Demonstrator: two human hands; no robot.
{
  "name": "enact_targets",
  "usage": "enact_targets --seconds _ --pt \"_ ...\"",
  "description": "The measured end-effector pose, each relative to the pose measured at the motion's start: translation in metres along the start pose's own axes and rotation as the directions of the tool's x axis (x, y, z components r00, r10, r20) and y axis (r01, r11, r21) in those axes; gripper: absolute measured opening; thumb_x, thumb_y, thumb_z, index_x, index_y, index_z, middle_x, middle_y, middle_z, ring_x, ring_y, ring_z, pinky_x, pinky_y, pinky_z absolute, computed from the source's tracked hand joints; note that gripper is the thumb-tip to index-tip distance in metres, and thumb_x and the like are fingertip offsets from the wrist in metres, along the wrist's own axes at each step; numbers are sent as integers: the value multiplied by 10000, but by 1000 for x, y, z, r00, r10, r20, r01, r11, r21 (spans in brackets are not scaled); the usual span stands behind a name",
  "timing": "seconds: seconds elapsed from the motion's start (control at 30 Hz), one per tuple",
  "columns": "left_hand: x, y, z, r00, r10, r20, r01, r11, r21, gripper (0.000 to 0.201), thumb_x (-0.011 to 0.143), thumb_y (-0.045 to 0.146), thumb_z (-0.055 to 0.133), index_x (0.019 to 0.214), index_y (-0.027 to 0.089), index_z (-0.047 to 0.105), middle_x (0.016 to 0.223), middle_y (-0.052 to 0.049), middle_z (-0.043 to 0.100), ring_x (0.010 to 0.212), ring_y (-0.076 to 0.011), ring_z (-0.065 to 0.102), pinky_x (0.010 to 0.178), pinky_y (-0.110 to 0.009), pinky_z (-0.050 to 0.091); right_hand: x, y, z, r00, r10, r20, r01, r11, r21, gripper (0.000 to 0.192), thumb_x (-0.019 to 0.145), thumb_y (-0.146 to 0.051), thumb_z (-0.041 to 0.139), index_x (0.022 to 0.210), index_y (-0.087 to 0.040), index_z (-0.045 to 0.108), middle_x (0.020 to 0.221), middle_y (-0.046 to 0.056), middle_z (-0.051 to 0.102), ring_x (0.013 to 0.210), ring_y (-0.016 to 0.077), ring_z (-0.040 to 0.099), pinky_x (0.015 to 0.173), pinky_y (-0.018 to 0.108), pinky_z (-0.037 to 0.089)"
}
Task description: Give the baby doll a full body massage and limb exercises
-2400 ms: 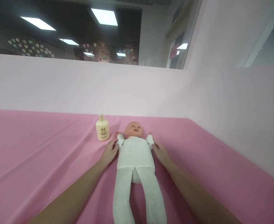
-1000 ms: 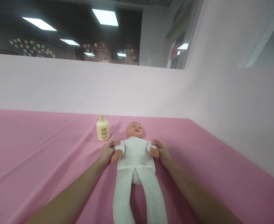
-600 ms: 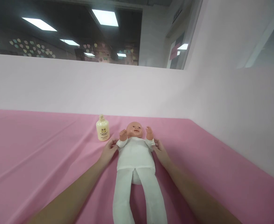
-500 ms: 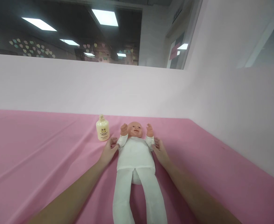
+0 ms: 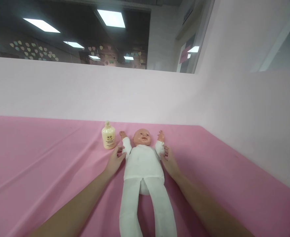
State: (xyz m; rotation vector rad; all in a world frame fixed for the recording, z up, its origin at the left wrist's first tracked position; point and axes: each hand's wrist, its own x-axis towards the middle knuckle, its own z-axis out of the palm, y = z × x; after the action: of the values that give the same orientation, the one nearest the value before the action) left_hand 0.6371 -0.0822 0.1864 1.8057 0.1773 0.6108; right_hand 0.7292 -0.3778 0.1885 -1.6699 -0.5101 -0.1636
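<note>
A baby doll (image 5: 144,163) in a white top and white trousers lies on its back on the pink cloth, head toward the wall. Both its arms are bent up beside the head. On the left, my left hand (image 5: 115,159) has its fingers and thumb closed at the elbow of the doll's arm in the white sleeve. My right hand (image 5: 169,161) grips the other sleeved arm at the elbow in the same way; some of its fingertips are hidden behind the sleeve. The doll's small hands stick out of the cuffs.
A pale yellow pump bottle (image 5: 108,136) stands upright just left of the doll's raised hand. Pink cloth (image 5: 48,158) covers the surface, with creases on the left. A white wall (image 5: 90,92) with a window above borders the back, and another wall (image 5: 253,115) the right.
The doll's arm on the left has swung outward, away from its head and toward the bottle. The arm on the right has tilted slightly outward. My hands have barely moved.
</note>
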Motion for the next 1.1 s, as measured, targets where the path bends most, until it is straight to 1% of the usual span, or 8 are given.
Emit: enact_targets --seconds 0.13,0.3,0.4,0.53,0.67,0.87,1.03,1.1 --pt "-1 2 0 1000 -6 3 6 1000 -28 361 774 416 682 1086 244 626 1260 -77 630 1188 -271 556 1010 -386 407 2 4 -2 999 44 24 -43 998 -38 520 832 -369 600 1334 -283 495 1364 77 568 1222 247 567 1038 448 478" --pt "-3 3 0 995 -76 64 78 997 -30 433 790 435 663 1171 236 614 1291 -91 631 1101 -260 605 958 -382 442 3 8 -3 995 84 60 -73 984 -161 573 849 -369 564 1411 -297 482 1431 64 533 1226 258 567 1082 474 442" --pt "-3 2 -1 994 -87 70 86 996 15 445 797 448 647 1191 243 611 1292 -78 638 1091 -261 610 943 -381 445 2 8 -3 994 86 60 -71 975 -212 629 846 -376 568 1457 -273 459 1465 78 503 1309 275 509 1133 481 390" --pt "-3 2 -2 994 -83 65 76 991 109 441 804 465 636 1183 239 622 1214 -76 679 1100 -275 613 929 -376 437 1 4 -3 994 102 32 -91 968 -233 600 843 -375 574 1429 -259 514 1433 87 533 1338 278 484 1158 465 358" --pt "-5 7 -2 994 -102 39 96 986 133 442 773 480 669 1146 245 640 1183 -68 695 1061 -276 632 900 -365 443 2 5 -4 994 108 28 -100 971 -218 568 828 -367 601 1389 -294 558 1408 63 565 1320 273 505 1163 451 353" --pt "-6 11 -3 991 -106 81 95 988 124 493 765 488 678 1177 235 584 1118 -62 707 1002 -257 642 875 -360 448 5 11 -4 988 145 50 -137 982 -131 578 848 -396 572 1418 -315 521 1453 28 550 1336 264 505 1176 487 332" --pt "-5 8 -3 988 -133 72 128 989 73 532 733 482 718 1178 232 567 1113 -74 714 959 -260 660 874 -380 454 6 9 -4 987 149 52 -148 989 -32 585 827 -364 580 1407 -309 525 1441 36 566 1236 240 590 1131 462 399" --pt "-4 7 -3 985 -149 85 148 989 26 559 727 477 732 1194 229 550 1123 -89 711 955 -264 669 871 -390 466 8 9 -4 987 155 53 -155 988 -3 604 804 -355 598 1401 -294 525 1451 48 555 1240 243 590 1117 457 417"
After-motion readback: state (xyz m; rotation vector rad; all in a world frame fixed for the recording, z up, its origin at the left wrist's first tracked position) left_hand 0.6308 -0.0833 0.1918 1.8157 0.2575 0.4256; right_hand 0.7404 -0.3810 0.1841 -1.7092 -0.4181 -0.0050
